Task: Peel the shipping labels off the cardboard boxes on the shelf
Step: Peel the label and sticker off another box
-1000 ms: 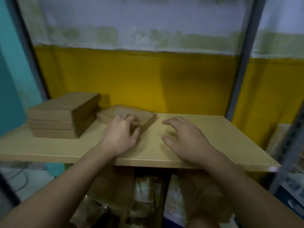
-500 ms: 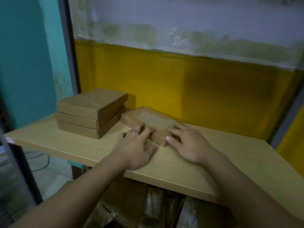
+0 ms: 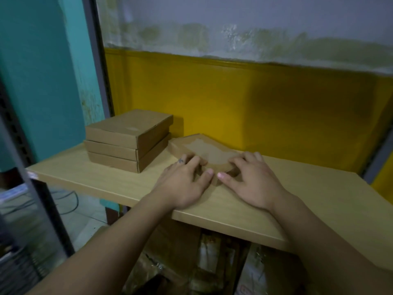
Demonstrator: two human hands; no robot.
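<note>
A flat cardboard box (image 3: 204, 151) lies on the wooden shelf (image 3: 89, 173), turned at an angle, with a paler patch on its lid. My left hand (image 3: 185, 184) rests on the box's near left corner, fingers spread over its edge. My right hand (image 3: 251, 179) grips the near right corner, fingers curled onto the lid and thumb against the front side. A stack of three flat cardboard boxes (image 3: 127, 140) stands to the left; its top lid carries a small pale mark. No printed label shows on any box.
A yellow and white wall backs the shelf. A grey metal upright (image 3: 96, 56) stands at the rear left beside a teal wall. Under the shelf sit packed cardboard cartons (image 3: 212, 260). The shelf's right half holds nothing.
My right hand moved from the bare shelf onto the single box. My left hand stayed on it. The view swung left, and both hands now meet at the box's near corner.
</note>
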